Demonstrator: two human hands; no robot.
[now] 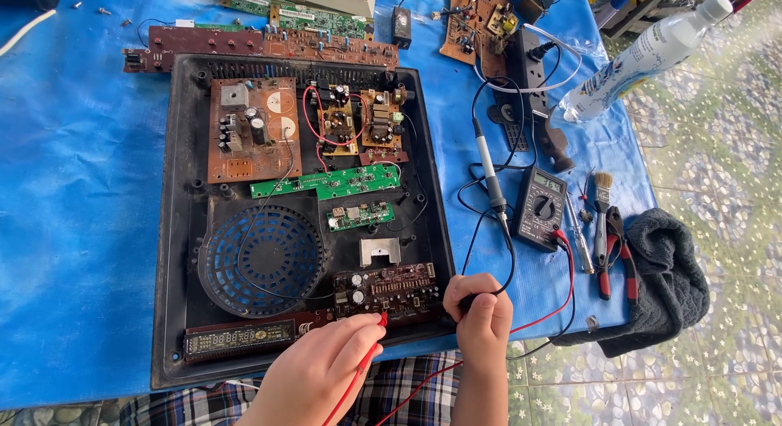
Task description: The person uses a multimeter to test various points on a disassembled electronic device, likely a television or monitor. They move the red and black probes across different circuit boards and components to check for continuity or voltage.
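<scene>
The left hand pinches a red test probe in a closed grip, its tip touching the dark circuit board at the near edge of the open black appliance casing. The right hand is fisted around a black probe just beside that board's right end. Both forearms rise from the bottom edge. Red and black leads run right to a digital multimeter on the blue-covered worktop.
</scene>
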